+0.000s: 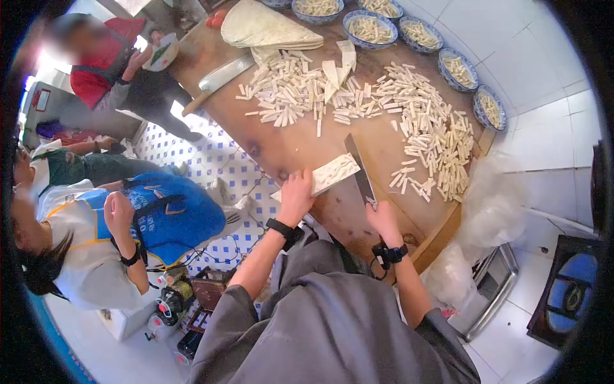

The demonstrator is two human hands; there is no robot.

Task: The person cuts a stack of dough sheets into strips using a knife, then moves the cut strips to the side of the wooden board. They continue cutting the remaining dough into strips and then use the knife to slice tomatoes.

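My left hand (pixel 297 195) presses down on a long stacked strip of pale flatbread (pixel 336 174) lying on the wooden board (pixel 320 221). My right hand (pixel 382 219) grips the handle of a cleaver (pixel 359 168), its fingers wrapped round it. The blade stands at the right end of the strip, touching or very close to it. Short cut flatbread sticks (pixel 438 144) lie in a heap to the right, with more spread over the far part of the board. Two narrow pointed flatbread pieces (pixel 339 70) rest on the far sticks.
A folded flatbread sheet (pixel 268 27) and another cleaver (pixel 225 73) lie at the far left. Several blue-patterned bowls (pixel 457 69) of sticks line the far right edge. Plastic bags (pixel 489 198) hang at the right. A person in blue apron (pixel 173 214) stands left; others are beyond.
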